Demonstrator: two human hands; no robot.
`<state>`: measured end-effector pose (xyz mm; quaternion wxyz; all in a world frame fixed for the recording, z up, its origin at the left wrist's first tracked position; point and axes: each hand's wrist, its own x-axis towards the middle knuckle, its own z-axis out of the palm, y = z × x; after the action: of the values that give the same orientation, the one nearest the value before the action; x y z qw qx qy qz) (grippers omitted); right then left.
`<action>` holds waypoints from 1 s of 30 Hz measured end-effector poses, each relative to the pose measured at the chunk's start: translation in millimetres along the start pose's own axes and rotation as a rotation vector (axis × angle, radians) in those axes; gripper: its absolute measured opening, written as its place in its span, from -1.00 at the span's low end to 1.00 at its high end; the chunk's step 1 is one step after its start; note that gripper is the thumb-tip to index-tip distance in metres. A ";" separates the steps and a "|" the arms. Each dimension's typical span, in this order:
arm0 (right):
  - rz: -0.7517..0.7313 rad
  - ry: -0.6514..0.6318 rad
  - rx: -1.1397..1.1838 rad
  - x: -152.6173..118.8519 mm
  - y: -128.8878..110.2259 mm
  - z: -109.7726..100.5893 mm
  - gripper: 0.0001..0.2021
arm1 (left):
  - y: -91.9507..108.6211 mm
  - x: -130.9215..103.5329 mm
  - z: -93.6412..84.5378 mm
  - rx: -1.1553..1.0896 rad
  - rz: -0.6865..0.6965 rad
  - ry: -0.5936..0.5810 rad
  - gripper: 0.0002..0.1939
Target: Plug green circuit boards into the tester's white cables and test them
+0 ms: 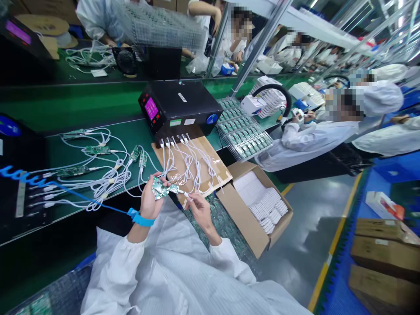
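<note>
My left hand (152,200), with a blue strap round its wrist, holds green circuit boards (160,189) in front of the cardboard sheet (216,168). The fingers of my right hand (200,211) pinch a white cable connector (186,195) at the right end of the boards. White cables (187,164) run over the sheet from the front of a black box with a pink screen (180,103). Several more green boards (97,150) with white cables attached lie on the green bench to the left.
An open carton (278,223) of white pieces stands right of my hands. Behind it are clear trays of boards (244,129). A blue coiled cord (78,195) stretches to my left wrist. A person in white (318,138) sits at the right.
</note>
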<state>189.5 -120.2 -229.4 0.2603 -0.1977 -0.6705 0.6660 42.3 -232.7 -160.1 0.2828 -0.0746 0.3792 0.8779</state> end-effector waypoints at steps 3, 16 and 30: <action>-0.048 0.014 -0.039 3.0 -7.2 8.6 -0.74 | -6.4 7.2 18.3 -0.099 -0.068 0.009 -0.78; -0.120 -0.007 -0.095 4.3 -10.0 14.9 -0.78 | -15.6 7.9 15.3 -0.038 -0.103 -0.025 -0.78; -0.153 -0.020 -0.184 5.7 -10.5 11.6 -0.81 | -17.0 4.3 13.9 -0.011 -0.060 -0.029 -0.73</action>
<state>178.8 -126.2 -218.1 0.2846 -0.1623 -0.7444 0.5818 49.3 -211.5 -162.4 0.3141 -0.0747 0.3679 0.8720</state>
